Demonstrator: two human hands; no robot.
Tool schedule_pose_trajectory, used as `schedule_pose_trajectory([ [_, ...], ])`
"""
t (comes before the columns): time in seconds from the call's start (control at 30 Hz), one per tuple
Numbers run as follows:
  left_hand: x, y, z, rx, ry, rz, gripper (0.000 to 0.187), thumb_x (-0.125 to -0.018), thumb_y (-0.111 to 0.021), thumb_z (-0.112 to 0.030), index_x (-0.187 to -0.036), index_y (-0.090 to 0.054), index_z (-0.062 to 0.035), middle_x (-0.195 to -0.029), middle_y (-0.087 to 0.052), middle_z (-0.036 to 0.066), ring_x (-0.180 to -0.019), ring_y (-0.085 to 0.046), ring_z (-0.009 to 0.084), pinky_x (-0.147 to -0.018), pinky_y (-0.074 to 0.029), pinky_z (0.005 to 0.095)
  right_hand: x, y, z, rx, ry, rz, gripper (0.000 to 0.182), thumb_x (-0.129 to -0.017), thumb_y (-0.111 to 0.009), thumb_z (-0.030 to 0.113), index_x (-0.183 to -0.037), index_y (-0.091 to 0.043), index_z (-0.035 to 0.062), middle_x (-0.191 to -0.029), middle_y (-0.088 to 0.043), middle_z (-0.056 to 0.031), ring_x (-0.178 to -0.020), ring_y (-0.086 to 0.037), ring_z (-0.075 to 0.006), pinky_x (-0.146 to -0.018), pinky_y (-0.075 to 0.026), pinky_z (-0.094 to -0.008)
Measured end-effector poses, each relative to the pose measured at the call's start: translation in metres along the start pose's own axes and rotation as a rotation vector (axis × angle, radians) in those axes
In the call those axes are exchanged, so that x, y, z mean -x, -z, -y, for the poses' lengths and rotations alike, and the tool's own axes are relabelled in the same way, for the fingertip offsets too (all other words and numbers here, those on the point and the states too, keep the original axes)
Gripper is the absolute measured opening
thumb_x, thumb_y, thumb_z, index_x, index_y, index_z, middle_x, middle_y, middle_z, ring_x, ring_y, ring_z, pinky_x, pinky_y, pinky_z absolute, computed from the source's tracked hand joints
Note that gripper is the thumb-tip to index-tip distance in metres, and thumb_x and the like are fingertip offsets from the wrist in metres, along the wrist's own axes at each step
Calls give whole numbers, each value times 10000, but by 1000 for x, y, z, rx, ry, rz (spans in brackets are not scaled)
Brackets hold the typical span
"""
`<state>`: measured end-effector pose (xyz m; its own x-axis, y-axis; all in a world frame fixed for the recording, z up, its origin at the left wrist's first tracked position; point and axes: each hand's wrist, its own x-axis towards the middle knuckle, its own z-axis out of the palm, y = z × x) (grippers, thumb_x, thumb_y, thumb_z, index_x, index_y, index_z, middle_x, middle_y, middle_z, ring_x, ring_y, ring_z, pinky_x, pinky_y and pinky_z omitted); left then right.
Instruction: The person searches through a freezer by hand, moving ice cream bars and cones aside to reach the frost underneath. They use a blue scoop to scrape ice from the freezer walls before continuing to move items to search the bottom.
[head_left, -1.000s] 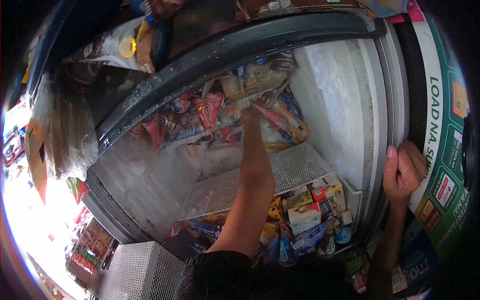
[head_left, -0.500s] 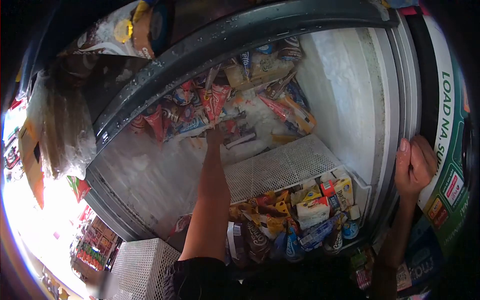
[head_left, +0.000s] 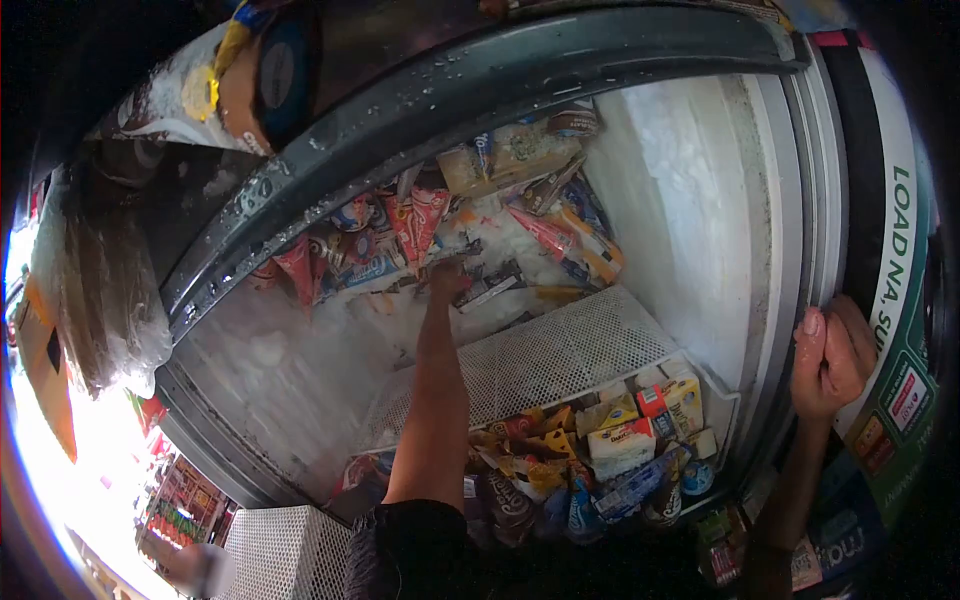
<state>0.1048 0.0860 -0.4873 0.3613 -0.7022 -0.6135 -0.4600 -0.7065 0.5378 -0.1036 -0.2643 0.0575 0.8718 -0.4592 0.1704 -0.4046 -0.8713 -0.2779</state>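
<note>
Where the left hand (head_left: 447,279) reaches, frost (head_left: 515,238) whitens the freezer (head_left: 690,190), with shelves (head_left: 183,508) outside.

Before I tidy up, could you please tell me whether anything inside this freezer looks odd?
Yes: red, cone-shaped wrapped packets lie jumbled at mixed angles, and rough white frost spreads near the bare left hand, so that patch looks messy.

Red cone wrappers (head_left: 427,216), a white perforated basket (head_left: 570,335) and yellow-and-white carton (head_left: 684,402) contrast with a black sleeve (head_left: 425,540) and green-lettered white sign (head_left: 896,240).
</note>
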Motion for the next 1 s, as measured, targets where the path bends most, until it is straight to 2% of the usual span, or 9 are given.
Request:
schedule_pose_trajectory([
  [0.07, 11, 5, -2, -99, -237, -177, 303, -791, -596, -339, -988, -641, -114, -868, -635, 183, -775, -620, 326, -706, -492, 438, -2, 0, 2, -20, -10, -18, 212, -785, -510, -24, -591, -429, -38, -531, -389, -115, -438, -374, -232, -415, -275, -337],
  [0.13, 11, 2, -6, 190, -111, -241, 281, -836, -515, -337, -989, -649, -142, -920, -630, 196, -828, -617, 347, -731, -477, 452, 0, 0, 0, 1, 4, -16, 212, -781, -514, -17, -586, -431, -35, -529, -390, -118, -436, -378, -233, -413, -280, -334],
  [0.33, 17, 13, -27, 91, 227, -180, 362, -923, -362, -339, -1018, -642, -130, -893, -633, 206, -857, -603, 376, -779, -455, 473, 0, 3, -1, 15, 24, 6, 208, -770, -524, 2, -580, -446, -36, -528, -406, -127, -434, -400, -249, -409, -296, -333],
  [0.47, 16, -3, -10, 111, 153, -231, 428, -931, -327, -391, -1019, -640, -112, -879, -634, 204, -864, -601, 379, -782, -454, 476, 0, 1, -1, 58, 41, -16, 217, -776, -526, 1, -579, -441, -26, -525, -406, -126, -439, -413, -261, -413, -302, -342],
  [0.57, 16, -3, -16, 74, 361, -174, 388, -925, -376, -371, -1049, -615, -92, -902, -630, 192, -852, -601, 380, -769, -462, 461, 1, 7, -1, 37, -12, 95, 221, -787, -527, -2, -586, -437, -20, -525, -394, -120, -443, -410, -262, -417, -301, -351],
  [0.77, 4, -1, 2, -38, -85, 41, 226, -848, -560, -191, -1030, -575, -57, -948, -610, 199, -762, -627, 295, -668, -496, 398, 0, 4, -1, 29, 12, 76, 210, -805, -500, -30, -602, -447, -32, -535, -395, -123, -446, -405, -253, -417, -293, -344],
  [0.83, 6, 8, -25, 1348, 725, -111, 267, -791, -618, -176, -1027, -578, -59, -927, -620, 179, -707, -635, 251, -631, -503, 380, 1, 3, 0, 53, -14, 50, 203, -801, -506, -23, -605, -452, -35, -539, -406, -127, -450, -414, -259, -418, -298, -346],
  [0.87, 6, 9, -30, 1348, 724, -109, 267, -791, -618, -176, -1027, -578, -59, -927, -620, 179, -707, -635, 251, -631, -503, 380, 0, 4, 0, 55, -15, 50, 203, -801, -506, -23, -605, -452, -35, -539, -406, -127, -450, -414, -259, -418, -298, -346],
  [1.0, -16, -53, 18, -83, 141, -22, 288, -775, -639, -285, -946, -608, -56, -760, -631, 152, -715, -638, 276, -611, -508, 377, -2, 7, -2, 42, 8, 84, 187, -788, -516, -17, -609, -464, -35, -543, -420, -131, -449, -424, -267, -419, -307, -348],
])
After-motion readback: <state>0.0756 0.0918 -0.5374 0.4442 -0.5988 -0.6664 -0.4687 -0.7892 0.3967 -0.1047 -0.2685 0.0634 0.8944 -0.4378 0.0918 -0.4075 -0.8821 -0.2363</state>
